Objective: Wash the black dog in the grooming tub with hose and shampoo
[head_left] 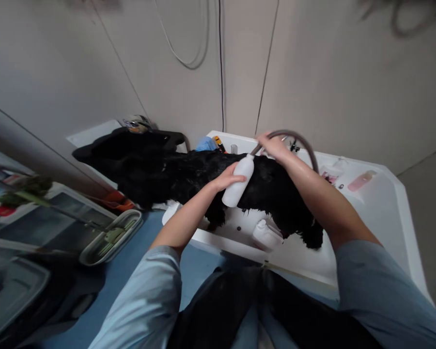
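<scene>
A wet black dog [196,169] stands in a white tub [381,213], its head toward the left. Over its back, my left hand [228,178] is wrapped round a white plastic bottle [236,186], which is tilted with its neck up and to the right. My right hand [272,147] grips a grey-brown hose [294,134] close to the bottle's mouth. The hose arches to the right and runs down behind my right forearm. Whether the hose end sits inside the bottle or just at its opening, I cannot tell.
A white jug [267,236] rests on the tub floor beneath the dog. A pink bottle [362,181] lies at the tub's right side. Along the back rim are a blue cloth [206,144] and a yellow-black tool [220,143]. A mop bucket [112,237] stands on the floor at left.
</scene>
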Tool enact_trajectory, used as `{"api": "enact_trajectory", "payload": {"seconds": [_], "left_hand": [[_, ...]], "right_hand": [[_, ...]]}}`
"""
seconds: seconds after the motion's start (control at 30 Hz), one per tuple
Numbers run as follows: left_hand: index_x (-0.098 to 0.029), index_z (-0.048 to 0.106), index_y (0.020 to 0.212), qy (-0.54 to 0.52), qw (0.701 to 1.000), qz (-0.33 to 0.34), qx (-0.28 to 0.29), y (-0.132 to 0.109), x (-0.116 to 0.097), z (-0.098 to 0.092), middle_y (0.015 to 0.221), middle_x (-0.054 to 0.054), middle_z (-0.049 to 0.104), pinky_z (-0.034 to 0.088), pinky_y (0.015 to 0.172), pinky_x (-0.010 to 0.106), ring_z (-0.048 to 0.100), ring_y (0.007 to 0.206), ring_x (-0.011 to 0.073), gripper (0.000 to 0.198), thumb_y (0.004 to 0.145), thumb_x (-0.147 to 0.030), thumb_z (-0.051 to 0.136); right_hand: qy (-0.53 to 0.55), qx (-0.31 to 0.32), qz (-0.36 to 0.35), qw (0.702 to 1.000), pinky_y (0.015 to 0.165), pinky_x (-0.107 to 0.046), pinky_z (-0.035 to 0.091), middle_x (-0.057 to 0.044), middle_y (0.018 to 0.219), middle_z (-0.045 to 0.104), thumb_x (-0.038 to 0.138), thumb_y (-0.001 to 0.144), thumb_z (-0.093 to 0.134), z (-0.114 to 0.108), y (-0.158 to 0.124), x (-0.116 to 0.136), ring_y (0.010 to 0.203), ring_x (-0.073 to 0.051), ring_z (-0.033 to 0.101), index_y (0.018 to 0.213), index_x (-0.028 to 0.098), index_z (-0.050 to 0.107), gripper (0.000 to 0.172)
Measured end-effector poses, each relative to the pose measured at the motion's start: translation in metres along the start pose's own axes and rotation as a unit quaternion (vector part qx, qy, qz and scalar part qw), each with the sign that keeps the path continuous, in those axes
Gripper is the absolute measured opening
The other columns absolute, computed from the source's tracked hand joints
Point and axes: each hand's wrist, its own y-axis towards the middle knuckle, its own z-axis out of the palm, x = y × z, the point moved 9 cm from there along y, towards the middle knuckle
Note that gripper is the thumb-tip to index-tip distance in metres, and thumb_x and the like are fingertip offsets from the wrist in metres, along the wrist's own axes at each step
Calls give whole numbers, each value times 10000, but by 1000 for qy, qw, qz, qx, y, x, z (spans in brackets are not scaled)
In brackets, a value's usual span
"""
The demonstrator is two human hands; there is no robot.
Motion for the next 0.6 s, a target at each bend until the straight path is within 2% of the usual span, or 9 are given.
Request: {"api": "enact_trajectory", "payload": {"seconds": [0.07, 0.17, 0.2, 0.3, 0.43, 0.53, 0.6], "left_hand": [[-145, 586, 1440, 0, 1000, -5, -7, -7, 9, -8, 1300, 96, 710, 559, 1029, 436, 647, 1202, 324, 859, 670, -443, 825], [-154, 570, 1465, -36, 999, -31, -8, -15, 27, -16, 1292, 98, 718, 575, 981, 414, 663, 1169, 317, 854, 679, -411, 784], [-163, 562, 1480, -46, 998, -40, 0, -17, 33, -17, 1302, 100, 719, 579, 961, 403, 669, 1156, 313, 862, 679, -400, 772], [-177, 515, 1529, -70, 996, -57, 24, -20, 48, -15, 1354, 117, 708, 578, 930, 377, 673, 1134, 299, 931, 652, -386, 747], [-181, 441, 1580, -117, 991, -59, 32, -20, 61, -11, 1395, 142, 701, 573, 922, 383, 684, 1107, 291, 1009, 632, -391, 717], [-173, 489, 1540, -155, 985, -53, 46, -19, 70, -5, 1353, 147, 725, 566, 891, 372, 695, 1072, 290, 1017, 590, -395, 779], [-180, 505, 1533, -187, 980, -55, 46, -18, 77, -2, 1301, 142, 749, 561, 869, 372, 703, 1017, 280, 1046, 562, -411, 818]], "right_hand": [[-15, 17, -2, 1000, 581, -273, 521, 43, 576, 508, 547, 926, 773, 11, 11, 0, 570, -149, 566, 745, 225, 582, 416], [-29, -37, -5, 999, 574, -265, 508, 57, 558, 451, 510, 946, 744, 5, 26, 8, 563, -148, 547, 722, 238, 547, 404], [-35, -43, -2, 998, 568, -263, 502, 59, 556, 440, 497, 952, 739, 4, 31, 10, 559, -148, 540, 721, 241, 539, 398], [-54, 9, 17, 998, 545, -265, 485, 60, 547, 441, 462, 945, 759, 13, 42, 10, 534, -145, 516, 724, 243, 532, 385], [-76, -37, 24, 996, 565, -274, 493, 61, 521, 417, 398, 974, 729, 8, 52, 4, 521, -146, 511, 695, 243, 520, 381], [-158, 48, 33, 986, 587, -273, 506, 47, 504, 466, 381, 947, 756, 27, 54, 2, 508, -150, 552, 683, 219, 570, 362], [-209, 54, 25, 976, 616, -273, 524, 33, 502, 502, 413, 953, 742, 31, 54, 10, 530, -164, 597, 708, 203, 617, 346]]}}
